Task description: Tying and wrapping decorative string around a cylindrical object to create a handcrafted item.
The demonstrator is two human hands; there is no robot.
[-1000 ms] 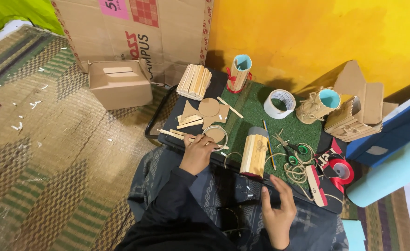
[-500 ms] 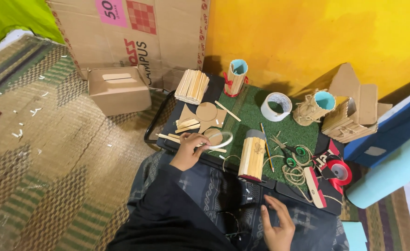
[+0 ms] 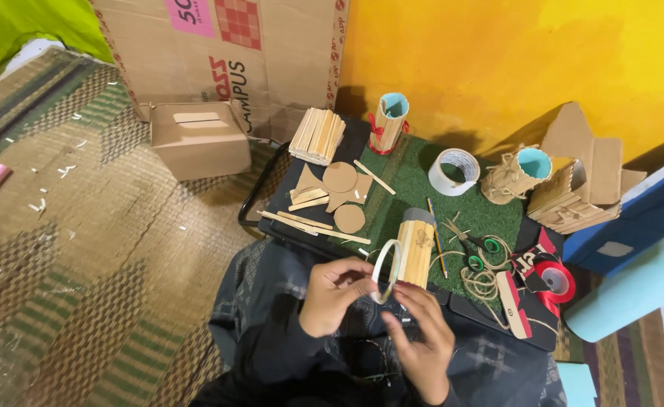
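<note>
**Visitor:** A crafter on the floor, mid-build. How much is done, would you say?

**Onlooker:** Going from the biggest pieces down: a stick-clad house model (image 3: 573, 200) stands by the blue box (image 3: 625, 226), and three stick-covered tubes look finished. One has a red ribbon (image 3: 388, 124), one wrapped in twine lies on its side (image 3: 512, 177), and a third stands near the lap (image 3: 415, 245). I'd judge the big builds done and smaller work remaining.

**Visitor:** And what is left?

**Onlooker:** A stack of loose craft sticks (image 3: 317, 136), cardboard discs and cut shapes (image 3: 339, 188), and single sticks strewn beside them, all unused.

**Visitor:** The hands?

**Onlooker:** The left hand (image 3: 332, 294) is closed around a thin white ring (image 3: 386, 271), held just above the lap in front of the nearest tube. The right hand (image 3: 422, 339) pinches the ring's lower edge with its fingertips.

**Visitor:** The surface and the room?

**Onlooker:** A dark low tray table (image 3: 286, 203) topped with a green turf mat (image 3: 437, 203), on a woven floor mat (image 3: 83, 264) flecked with white scraps. There is a yellow wall (image 3: 497, 60), a big cardboard sheet (image 3: 219, 53) and a small carton (image 3: 200, 139). Smaller still: a white tape roll (image 3: 454, 169), green-handled scissors (image 3: 482, 252), twine (image 3: 482, 283) and a red tape dispenser (image 3: 550, 279).
</note>
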